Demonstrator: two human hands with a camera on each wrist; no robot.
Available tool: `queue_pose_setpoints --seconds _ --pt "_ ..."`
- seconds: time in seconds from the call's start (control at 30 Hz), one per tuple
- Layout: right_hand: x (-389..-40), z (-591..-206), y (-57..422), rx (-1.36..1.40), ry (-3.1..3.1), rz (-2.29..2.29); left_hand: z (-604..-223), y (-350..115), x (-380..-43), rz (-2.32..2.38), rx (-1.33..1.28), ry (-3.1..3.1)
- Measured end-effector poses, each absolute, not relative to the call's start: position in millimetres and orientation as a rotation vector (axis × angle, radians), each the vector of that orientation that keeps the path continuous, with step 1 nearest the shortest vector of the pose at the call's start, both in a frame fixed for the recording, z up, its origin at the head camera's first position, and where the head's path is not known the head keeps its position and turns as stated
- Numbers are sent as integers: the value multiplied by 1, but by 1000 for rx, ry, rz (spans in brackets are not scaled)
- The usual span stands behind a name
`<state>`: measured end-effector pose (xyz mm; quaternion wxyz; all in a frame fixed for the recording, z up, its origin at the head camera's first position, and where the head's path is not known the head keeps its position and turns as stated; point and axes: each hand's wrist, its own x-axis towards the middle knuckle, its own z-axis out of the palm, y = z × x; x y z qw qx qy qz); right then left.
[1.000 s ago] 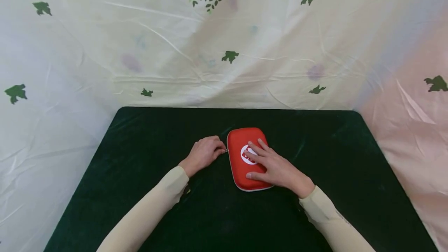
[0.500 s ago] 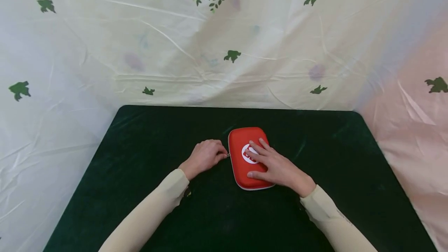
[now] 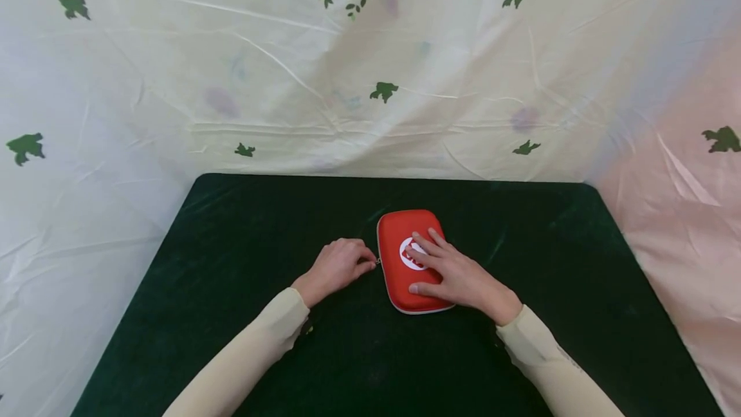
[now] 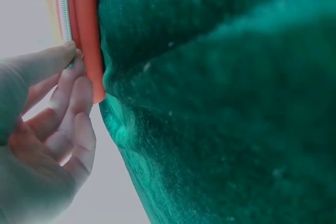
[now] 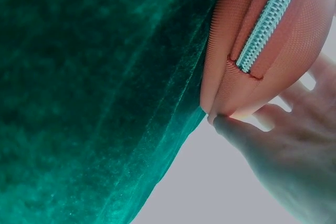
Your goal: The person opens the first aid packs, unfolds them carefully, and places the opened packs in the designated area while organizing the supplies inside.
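A red zip case [image 3: 399, 288] with a white round emblem [image 3: 407, 261] lies on the dark green tabletop. My left hand [image 3: 338, 267] is at its left edge, pinching the small zipper pull [image 3: 379, 261] between thumb and fingertips. In the left wrist view the silver zipper [image 4: 64, 9] runs up from that pinch, and the pull is mostly covered by the fingers. My right hand [image 3: 460, 275] rests on the lid with fingers spread, partly covering the emblem. The right wrist view shows the zipper's stitched end [image 5: 247, 64] on the case's side.
The green cloth-covered table [image 3: 231, 224] has rounded far corners. Behind it hangs a pale curtain [image 3: 451, 37] printed with green birds and leaves, turning pinkish at the right.
My left hand has drawn the zipper pull a little toward me along the case's left edge. My right hand stays on the lid, and the case keeps its place.
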<state>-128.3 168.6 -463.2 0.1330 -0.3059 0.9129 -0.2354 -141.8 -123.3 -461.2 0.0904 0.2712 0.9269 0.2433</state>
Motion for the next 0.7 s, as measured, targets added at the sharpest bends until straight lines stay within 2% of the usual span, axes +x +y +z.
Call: queue_pose_setpoints --seconds 0.5,0.7 --pt "-126 -465 168 -892 2654 -680 -462 -124 -127 813 761 2630" --pt "-126 -466 168 -890 2666 -685 -465 -126 -128 853 845 2560"
